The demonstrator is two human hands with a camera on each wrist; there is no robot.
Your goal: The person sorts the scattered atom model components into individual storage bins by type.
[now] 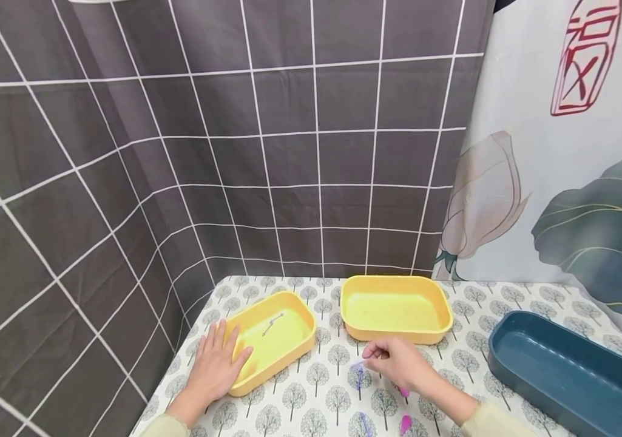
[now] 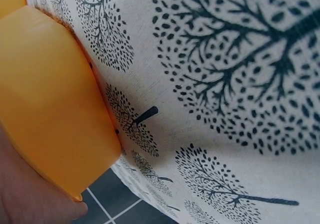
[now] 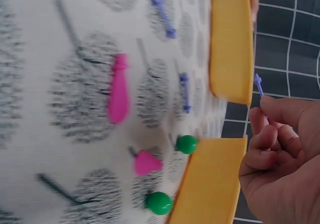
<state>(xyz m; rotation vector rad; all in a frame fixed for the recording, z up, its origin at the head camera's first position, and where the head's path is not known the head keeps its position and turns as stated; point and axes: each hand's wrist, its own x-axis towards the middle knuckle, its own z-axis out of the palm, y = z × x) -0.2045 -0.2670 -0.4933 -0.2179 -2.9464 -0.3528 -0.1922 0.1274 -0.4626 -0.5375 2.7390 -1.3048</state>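
Note:
My left hand (image 1: 216, 364) lies with fingers spread over the near-left rim of the left yellow tray (image 1: 302, 349); in the left wrist view part of that hand (image 2: 35, 194) touches the tray's edge. Thin purple pieces (image 1: 272, 325) lie inside this tray. My right hand (image 1: 398, 363) is raised above the cloth and pinches a small purple stick with knobbed ends (image 3: 258, 82) between thumb and finger. Below it, similar purple sticks (image 3: 164, 17) lie on the cloth, beside a pink elongated piece (image 3: 119, 89) and a smaller pink piece (image 3: 147, 163).
Two green balls (image 3: 159, 203) sit near the right yellow tray (image 1: 398, 335), which stands at the back. A long dark blue tray (image 1: 567, 388) is at the right. Tree-patterned cloth (image 1: 338, 400) covers the table; dark checked curtains (image 1: 289, 158) hang behind and left.

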